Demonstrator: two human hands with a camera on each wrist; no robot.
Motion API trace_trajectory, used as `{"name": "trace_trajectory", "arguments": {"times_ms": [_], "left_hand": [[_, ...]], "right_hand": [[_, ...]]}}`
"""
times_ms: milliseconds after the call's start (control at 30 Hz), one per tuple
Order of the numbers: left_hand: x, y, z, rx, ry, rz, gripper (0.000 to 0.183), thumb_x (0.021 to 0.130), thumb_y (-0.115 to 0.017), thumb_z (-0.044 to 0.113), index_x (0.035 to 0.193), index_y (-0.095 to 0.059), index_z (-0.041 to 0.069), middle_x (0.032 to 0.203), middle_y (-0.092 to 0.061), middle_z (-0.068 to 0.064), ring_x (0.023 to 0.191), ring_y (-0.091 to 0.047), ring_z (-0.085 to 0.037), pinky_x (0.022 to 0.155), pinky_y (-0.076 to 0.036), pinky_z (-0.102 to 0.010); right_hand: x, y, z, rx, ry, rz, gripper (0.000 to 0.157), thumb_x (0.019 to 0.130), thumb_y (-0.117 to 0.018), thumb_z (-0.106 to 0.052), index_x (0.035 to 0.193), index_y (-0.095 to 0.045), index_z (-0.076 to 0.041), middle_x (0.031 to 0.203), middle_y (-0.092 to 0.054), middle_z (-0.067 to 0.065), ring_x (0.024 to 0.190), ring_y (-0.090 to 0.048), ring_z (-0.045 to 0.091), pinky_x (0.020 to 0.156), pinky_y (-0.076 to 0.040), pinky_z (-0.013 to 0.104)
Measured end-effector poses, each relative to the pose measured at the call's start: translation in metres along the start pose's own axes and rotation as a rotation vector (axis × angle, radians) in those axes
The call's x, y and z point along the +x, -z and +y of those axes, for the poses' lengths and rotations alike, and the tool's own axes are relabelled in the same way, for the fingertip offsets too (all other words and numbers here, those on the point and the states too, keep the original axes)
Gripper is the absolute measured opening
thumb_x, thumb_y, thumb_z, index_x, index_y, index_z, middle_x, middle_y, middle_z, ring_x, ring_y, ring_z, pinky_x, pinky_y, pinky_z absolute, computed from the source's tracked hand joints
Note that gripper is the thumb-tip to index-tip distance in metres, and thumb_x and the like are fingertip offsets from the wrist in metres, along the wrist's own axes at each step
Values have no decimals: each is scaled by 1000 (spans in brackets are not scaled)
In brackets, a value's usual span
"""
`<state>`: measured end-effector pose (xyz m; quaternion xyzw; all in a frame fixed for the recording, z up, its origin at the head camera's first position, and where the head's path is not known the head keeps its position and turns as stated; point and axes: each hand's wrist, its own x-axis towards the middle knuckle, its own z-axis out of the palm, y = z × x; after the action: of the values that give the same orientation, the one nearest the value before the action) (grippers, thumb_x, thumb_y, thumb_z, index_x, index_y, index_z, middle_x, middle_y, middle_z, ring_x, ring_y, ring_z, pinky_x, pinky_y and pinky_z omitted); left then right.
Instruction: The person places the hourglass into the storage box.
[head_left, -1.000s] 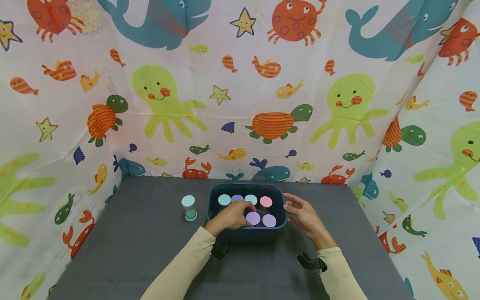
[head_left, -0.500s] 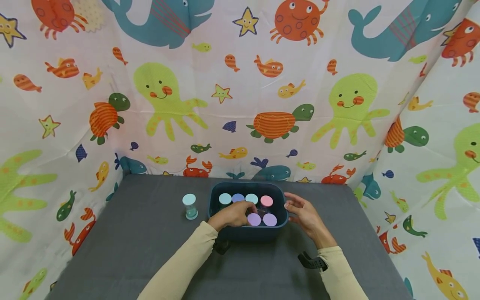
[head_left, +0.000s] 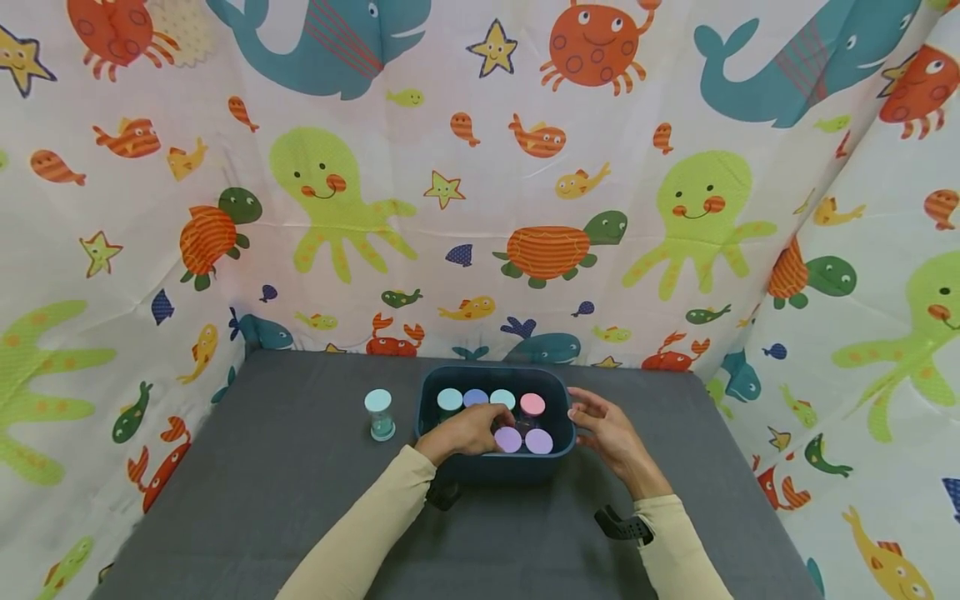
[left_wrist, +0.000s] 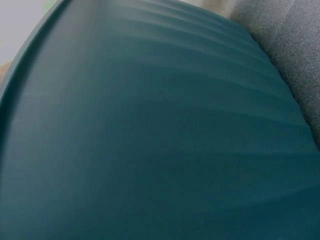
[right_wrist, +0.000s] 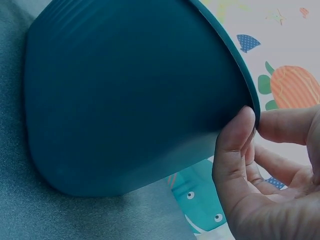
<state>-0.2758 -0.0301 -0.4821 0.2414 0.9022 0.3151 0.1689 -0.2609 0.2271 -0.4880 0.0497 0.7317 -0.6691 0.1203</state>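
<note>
A dark blue plastic bin [head_left: 497, 468] holds several sand timers with round coloured caps. My left hand [head_left: 463, 432] reaches over its near left rim, fingers and thumb around a purple-capped sand timer [head_left: 507, 440]; the timer's lower part is hidden. Beside that one is a second purple-capped sand timer [head_left: 538, 442]. Behind them stand a pink-capped timer [head_left: 532, 405], a blue-capped one [head_left: 476, 397] and pale teal-capped ones [head_left: 450, 400]. At the bin's right end, my right hand [head_left: 613, 432] pinches the rim [right_wrist: 245, 75] between thumb and fingers. The left wrist view shows only the bin's outer wall [left_wrist: 160, 125].
A teal sand timer [head_left: 380, 414] stands upright on the grey cloth-covered table [head_left: 300, 467], left of the bin. A curtain [head_left: 480, 183] printed with sea animals hangs behind the table and along both sides.
Both hands stay at the bin in nearly the same pose. The head view has shifted slightly, and the left hand keeps its place at the purple-capped sand timer.
</note>
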Motion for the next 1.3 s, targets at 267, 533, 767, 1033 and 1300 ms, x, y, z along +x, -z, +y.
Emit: {"name": "trace_trajectory", "arguments": {"times_ms": [267,533,767,1033,1300], "left_hand": [[-6,3,0,26,-39,39,46,80,-82,20,121,-64,10,108,-68,-3,95,-62,-15,89,-53,-31],[-25,18,4,-95,-117,110,50,84,-78,29,126,-61,9,120,-67,-10,109,-63,-24,96,-53,-39],[-43,31,5,-158,-154,238,42,89,-72,26,126,-60,10,120,-65,-15,111,-62,-30,98,-52,-48],[-61,36,-5,-151,-151,403,32,91,-71,24,120,-64,14,113,-66,-1,105,-64,-25,91,-55,-44],[-78,44,-19,-223,-173,556,31,90,-72,20,119,-65,16,113,-67,-2,103,-65,-20,84,-58,-32]], "right_hand": [[0,0,1,7,3,-2,46,99,-57,-12,144,-47,-12,99,-58,0,86,-59,16,72,-55,29],[-1,-1,0,15,20,-9,46,100,-55,-11,145,-46,-12,101,-58,3,85,-60,16,71,-56,30],[-1,-1,0,21,20,-14,47,99,-56,-11,145,-45,-12,101,-58,2,84,-61,15,71,-56,30],[-1,0,0,12,19,-18,48,99,-56,-12,146,-44,-11,104,-59,5,86,-61,17,73,-57,30],[-1,0,1,5,17,-7,46,99,-56,-13,145,-46,-12,106,-60,6,84,-62,16,73,-57,30]]}}
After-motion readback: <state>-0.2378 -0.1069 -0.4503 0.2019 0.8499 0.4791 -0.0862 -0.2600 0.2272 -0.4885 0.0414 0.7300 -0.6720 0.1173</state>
